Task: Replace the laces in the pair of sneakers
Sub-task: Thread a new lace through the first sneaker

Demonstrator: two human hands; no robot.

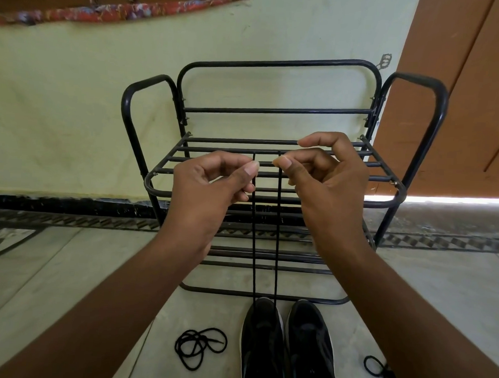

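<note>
Two black sneakers stand side by side on the floor at the bottom, the left sneaker (263, 343) and the right sneaker (311, 346). A black lace (253, 246) rises taut in two strands from the toe end of the left sneaker. My left hand (211, 187) pinches the left strand near its tip between thumb and fingers. My right hand (326, 178) pinches the right strand the same way. Both hands are held level, close together, in front of the rack. The right sneaker has no lace that I can see.
A black metal shoe rack (273, 195) stands against the pale green wall right behind the sneakers. A coiled black lace (200, 347) lies on the floor left of the sneakers, another lace (382, 371) at the right. A brown door (461, 98) is at the right.
</note>
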